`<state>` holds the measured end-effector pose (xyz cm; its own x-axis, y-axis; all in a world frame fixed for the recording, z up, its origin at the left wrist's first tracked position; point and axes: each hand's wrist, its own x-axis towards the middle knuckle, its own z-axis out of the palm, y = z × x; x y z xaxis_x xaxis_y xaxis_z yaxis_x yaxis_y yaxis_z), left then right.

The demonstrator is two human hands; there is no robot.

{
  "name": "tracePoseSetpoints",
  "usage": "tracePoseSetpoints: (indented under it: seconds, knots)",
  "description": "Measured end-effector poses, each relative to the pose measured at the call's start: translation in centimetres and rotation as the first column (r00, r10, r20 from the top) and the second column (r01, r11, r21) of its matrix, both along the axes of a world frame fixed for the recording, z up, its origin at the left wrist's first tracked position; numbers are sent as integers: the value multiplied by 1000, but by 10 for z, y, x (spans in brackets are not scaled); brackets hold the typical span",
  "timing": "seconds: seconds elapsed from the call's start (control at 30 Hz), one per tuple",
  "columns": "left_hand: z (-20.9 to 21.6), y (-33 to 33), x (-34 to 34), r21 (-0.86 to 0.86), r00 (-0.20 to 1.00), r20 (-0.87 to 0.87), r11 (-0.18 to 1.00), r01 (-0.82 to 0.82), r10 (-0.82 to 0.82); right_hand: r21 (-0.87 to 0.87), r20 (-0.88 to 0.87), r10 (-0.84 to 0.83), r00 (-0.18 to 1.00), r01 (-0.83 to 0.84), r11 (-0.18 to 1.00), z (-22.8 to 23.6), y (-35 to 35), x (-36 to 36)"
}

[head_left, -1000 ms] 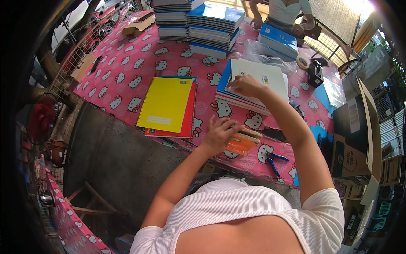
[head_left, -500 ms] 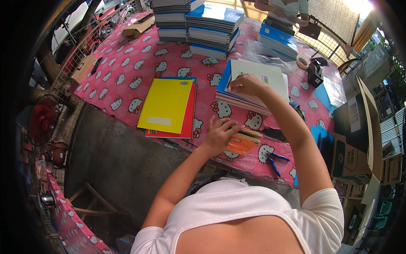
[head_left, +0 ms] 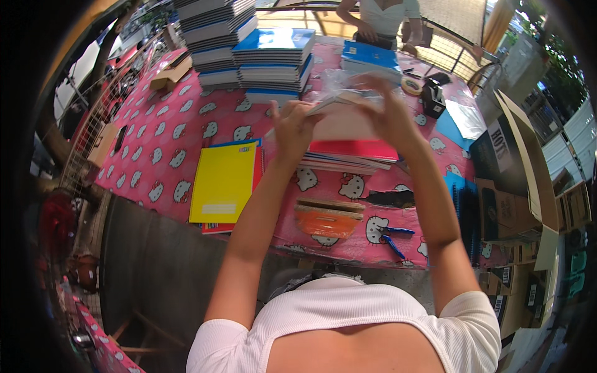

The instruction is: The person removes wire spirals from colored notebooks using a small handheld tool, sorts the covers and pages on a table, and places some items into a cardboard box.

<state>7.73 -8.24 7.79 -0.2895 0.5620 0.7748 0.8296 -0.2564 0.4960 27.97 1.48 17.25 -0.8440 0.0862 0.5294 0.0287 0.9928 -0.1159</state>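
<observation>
Both my hands are raised over a stack of covers and sheets with a red one (head_left: 367,149) on top. My left hand (head_left: 293,129) grips the left end of a sheaf of white sheets (head_left: 342,124), lifted and tilted above the stack. At the sheaf's right end is my right hand (head_left: 393,121), its fingers smeared by motion, so its hold is unclear. Nearer to me lies a slotted wooden block with an orange front (head_left: 326,221). Blue-handled pliers (head_left: 395,241) rest to its right. A yellow spiral notebook (head_left: 222,180) lies on red and blue ones at the left.
Tall stacks of blue-covered spiral notebooks (head_left: 273,40) stand at the back left. Another blue stack (head_left: 371,57) is at the back, near a person (head_left: 379,22) standing there. A black tape dispenser (head_left: 433,98) and an open cardboard box (head_left: 507,155) are on the right.
My left hand has left the orange-fronted block and risen to the sheets. The white sheets have come up off the stack, baring a red cover. The view has shifted.
</observation>
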Motion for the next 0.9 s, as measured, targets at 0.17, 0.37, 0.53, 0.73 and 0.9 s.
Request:
tracePoseSetpoints:
  seconds: [0.17,0.37,0.53,0.73,0.9]
  knots:
    - [42,3,-8,217,994,-113,976,12,13,-494,-466,-420,779,165,854,-55,59,76]
    - [42,16,9,201,853,449,960,194,-267,-734,-259,-558,789,214,644,-82,68,62]
    - [11,26,3,243,776,570,958,153,-269,-902,-303,-405,863,-122,415,-88,75,46]
    - [-88,42,-15,175,676,666,947,270,-316,-839,-33,-478,878,236,491,-184,78,38]
    - [-91,42,2,49,815,561,988,145,-147,-625,2,-600,800,469,624,-200,99,60]
